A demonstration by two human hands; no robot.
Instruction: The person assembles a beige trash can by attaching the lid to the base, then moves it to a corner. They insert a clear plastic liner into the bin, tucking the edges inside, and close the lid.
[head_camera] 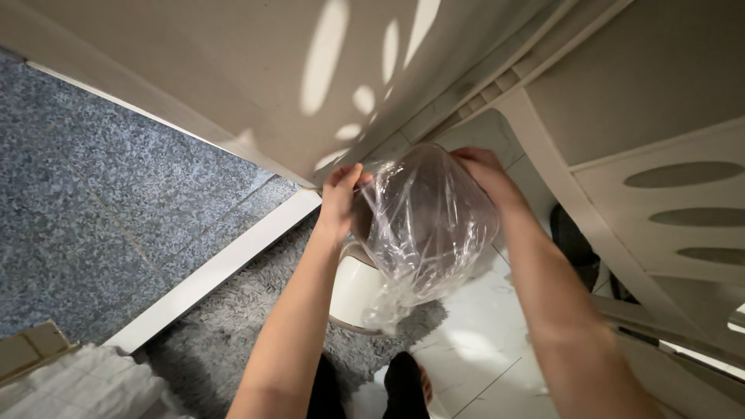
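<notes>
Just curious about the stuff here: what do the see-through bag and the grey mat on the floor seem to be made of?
The bag, held open by the left hand and right hand, looks like thin clear plastic film: glossy, crinkled, see-through. The mat looks like soft shaggy textile, matte grey with a fuzzy pile; the fibre cannot be told.

Two hands [341, 194], one clear plastic bag [427, 225], one small white bin [353, 291], one grey rug [233, 318].
</notes>
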